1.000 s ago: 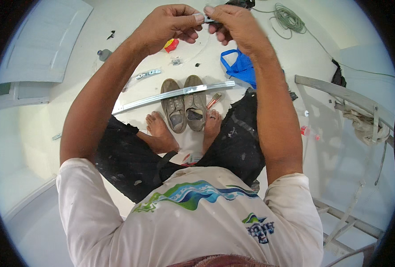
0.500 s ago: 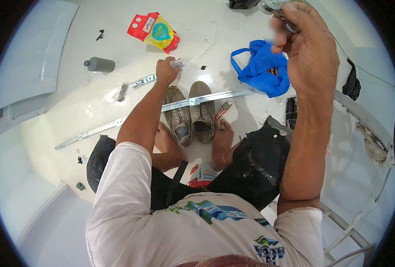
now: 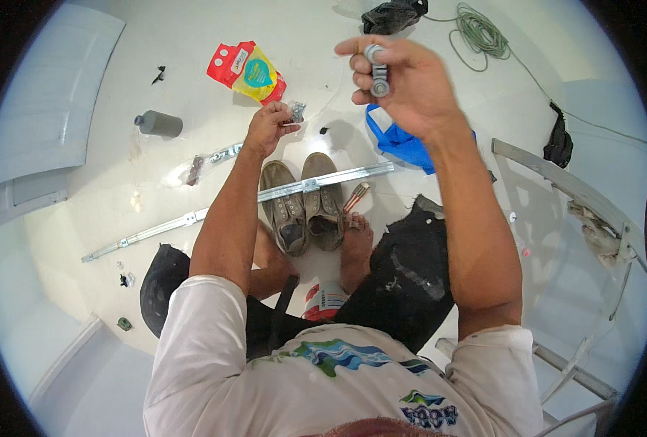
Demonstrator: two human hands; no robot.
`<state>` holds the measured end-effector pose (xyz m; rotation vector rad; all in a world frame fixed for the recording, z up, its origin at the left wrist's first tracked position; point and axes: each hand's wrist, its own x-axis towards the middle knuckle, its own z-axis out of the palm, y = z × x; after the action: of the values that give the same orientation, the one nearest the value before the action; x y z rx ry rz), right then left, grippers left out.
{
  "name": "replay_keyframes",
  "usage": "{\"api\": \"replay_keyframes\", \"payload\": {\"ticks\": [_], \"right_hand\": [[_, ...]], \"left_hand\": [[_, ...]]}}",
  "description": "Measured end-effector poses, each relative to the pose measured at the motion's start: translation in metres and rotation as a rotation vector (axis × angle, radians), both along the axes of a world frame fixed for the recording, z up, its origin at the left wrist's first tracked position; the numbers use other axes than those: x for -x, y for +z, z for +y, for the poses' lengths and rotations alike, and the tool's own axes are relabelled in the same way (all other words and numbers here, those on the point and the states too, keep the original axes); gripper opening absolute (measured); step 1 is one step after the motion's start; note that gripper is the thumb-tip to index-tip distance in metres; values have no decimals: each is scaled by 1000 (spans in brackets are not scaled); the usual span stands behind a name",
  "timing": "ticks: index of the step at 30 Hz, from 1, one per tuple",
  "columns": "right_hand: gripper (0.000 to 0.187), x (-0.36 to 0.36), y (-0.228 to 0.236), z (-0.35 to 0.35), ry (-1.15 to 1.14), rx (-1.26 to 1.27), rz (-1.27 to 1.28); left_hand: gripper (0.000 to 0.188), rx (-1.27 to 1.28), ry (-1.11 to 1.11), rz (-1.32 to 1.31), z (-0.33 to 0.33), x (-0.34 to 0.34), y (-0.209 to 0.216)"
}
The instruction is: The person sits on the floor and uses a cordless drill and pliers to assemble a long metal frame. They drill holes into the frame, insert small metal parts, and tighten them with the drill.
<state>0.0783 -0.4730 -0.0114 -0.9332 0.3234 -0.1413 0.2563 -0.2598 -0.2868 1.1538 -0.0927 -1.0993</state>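
My left hand (image 3: 267,130) pinches a small clear packet of metal hardware (image 3: 296,111) above the floor, near a red and yellow pouch (image 3: 247,73). Higher up on the right, my right hand (image 3: 420,91) is closed on a metal fitting with round grey rollers (image 3: 379,71), one fingertip sticking out to the left. Below my hands a long metal rail (image 3: 353,175) lies slantwise across a pair of worn shoes (image 3: 285,207). Left of my left forearm a shiny metal fitting (image 3: 223,154) lies on the floor, seemingly in clear plastic.
A grey bottle (image 3: 159,124) lies at the left. Partly behind my right forearm is a blue cloth bag (image 3: 396,144). A brush (image 3: 356,195) lies beside my foot. Coiled cable (image 3: 481,33) sits at the far right, and a metal ladder-like frame (image 3: 557,178) stands nearer.
My right hand has moved left and down with the roller fitting, which now shows more fully. My left hand has lifted slightly with the packet. The view has shifted, bringing the cable coil into sight.
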Motion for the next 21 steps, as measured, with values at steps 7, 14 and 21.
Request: {"api": "replay_keyframes", "payload": {"ticks": [7,14,21], "right_hand": [[20,-14,-18,19,51,704,380],[29,-9,-42,26,267,786,369],[24,-7,-4,34,118,801,121]], "left_hand": [[14,-464,-171,-836,16,17,42],[12,82,9,-252,8,47,140],[20,33,195,-289,24,48,246]]}}
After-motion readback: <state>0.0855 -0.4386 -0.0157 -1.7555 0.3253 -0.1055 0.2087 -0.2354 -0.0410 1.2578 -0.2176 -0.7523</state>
